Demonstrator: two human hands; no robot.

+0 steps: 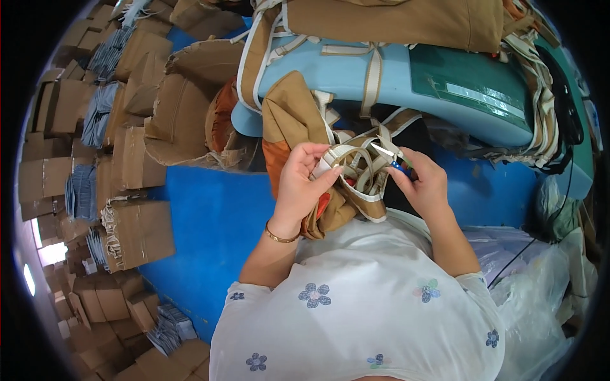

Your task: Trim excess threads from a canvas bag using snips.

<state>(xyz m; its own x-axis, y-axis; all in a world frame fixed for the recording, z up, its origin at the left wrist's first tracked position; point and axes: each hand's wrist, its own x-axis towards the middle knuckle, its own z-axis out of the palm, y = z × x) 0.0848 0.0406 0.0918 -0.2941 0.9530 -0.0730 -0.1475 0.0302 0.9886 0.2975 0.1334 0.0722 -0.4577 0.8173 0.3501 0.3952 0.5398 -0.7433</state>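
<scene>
A tan and orange fabric bag (289, 105) hangs down in front of me, with cream-and-tan webbing straps (363, 166) bunched over my lap. My left hand (306, 178) is closed on the white-bound edge of this bag, thumb and fingers pinching it. In my right hand (422, 180) is a small pair of thread snips (399, 166) with blue handles. Their pointed metal blades stick out toward the left, close beside the looped straps. Whether the blades touch a strap or a thread I cannot tell.
Beyond my hands stands a light blue work surface (330, 66) with a green panel (470, 82), more tan fabric (394, 22) and straps on it. An open cardboard box (171, 95) sits at the left, near stacked cartons (140, 235). Clear plastic sheeting (530, 286) lies at the right.
</scene>
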